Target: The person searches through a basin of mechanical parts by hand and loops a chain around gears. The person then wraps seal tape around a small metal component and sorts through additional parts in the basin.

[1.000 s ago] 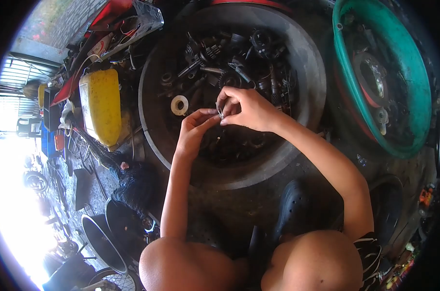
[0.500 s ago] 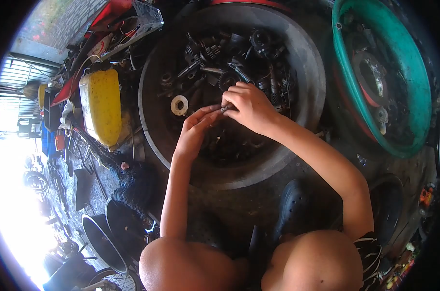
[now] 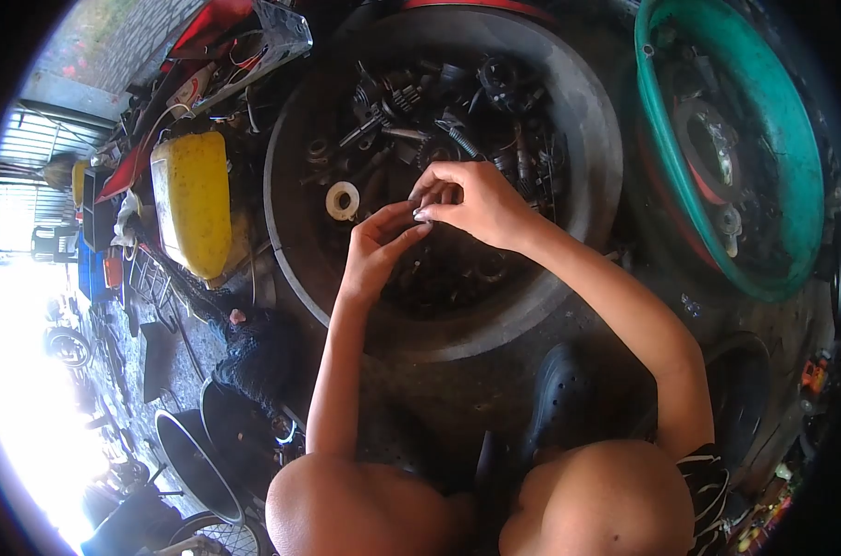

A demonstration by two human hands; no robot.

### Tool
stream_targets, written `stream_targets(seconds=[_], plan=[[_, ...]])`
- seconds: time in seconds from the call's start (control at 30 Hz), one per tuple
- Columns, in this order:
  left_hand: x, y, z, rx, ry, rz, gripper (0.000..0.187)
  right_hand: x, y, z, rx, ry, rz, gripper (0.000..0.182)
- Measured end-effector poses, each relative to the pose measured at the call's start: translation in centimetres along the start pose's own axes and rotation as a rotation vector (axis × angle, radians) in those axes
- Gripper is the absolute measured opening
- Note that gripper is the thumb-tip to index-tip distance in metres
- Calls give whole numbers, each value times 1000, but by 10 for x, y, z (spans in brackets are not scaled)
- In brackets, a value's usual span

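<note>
My right hand (image 3: 481,206) and my left hand (image 3: 374,255) meet above a wide grey basin (image 3: 596,120). Thumb and fingers of the right hand pinch a tiny piece, too small to name. Just beside it, the left hand's thumb and fingertips close in a loose pinch; whatever lies between them is hidden. Dark, greasy metal parts fill the basin below, among them a coil spring (image 3: 463,143) and a toothed gear part (image 3: 405,98). A pale ring (image 3: 333,208) lies left of my hands.
To the right stands a green basin (image 3: 782,83) holding more parts. A yellow plastic container (image 3: 194,204) is on the left, with red panels (image 3: 198,42) behind it. Below the basin are my knees and a dark shoe (image 3: 552,394). A black tub (image 3: 194,468) lies at lower left.
The right hand has turned and its fingers have lifted a little, opening a gap in the grip. The left thumb has shifted right and its fingers have spread slightly.
</note>
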State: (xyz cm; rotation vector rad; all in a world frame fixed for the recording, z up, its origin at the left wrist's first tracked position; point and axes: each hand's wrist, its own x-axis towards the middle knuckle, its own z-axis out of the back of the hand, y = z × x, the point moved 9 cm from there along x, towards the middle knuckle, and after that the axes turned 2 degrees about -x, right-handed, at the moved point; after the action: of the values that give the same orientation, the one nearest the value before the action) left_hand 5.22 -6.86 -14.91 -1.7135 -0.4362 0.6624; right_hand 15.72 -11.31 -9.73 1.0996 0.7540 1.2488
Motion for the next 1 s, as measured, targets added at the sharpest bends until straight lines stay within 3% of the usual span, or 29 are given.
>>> stream_targets(seconds=[0.3, 0.5, 0.7, 0.87, 1.0], plan=[[0, 3, 2, 64, 6, 27, 17, -1, 9, 2, -311, -90, 223, 9], [1, 3, 5, 36, -27, -9, 17, -1, 0, 0, -252, -29, 41, 6], [2, 16, 13, -32, -40, 110, 24, -2, 3, -4, -266, -53, 181, 8], [-2, 9, -8, -344, 204, 77, 37, -2, 8, 1, -275, -64, 145, 8], [-1, 7, -14, -342, 252, 107, 41, -2, 14, 6, -325, -105, 203, 7]])
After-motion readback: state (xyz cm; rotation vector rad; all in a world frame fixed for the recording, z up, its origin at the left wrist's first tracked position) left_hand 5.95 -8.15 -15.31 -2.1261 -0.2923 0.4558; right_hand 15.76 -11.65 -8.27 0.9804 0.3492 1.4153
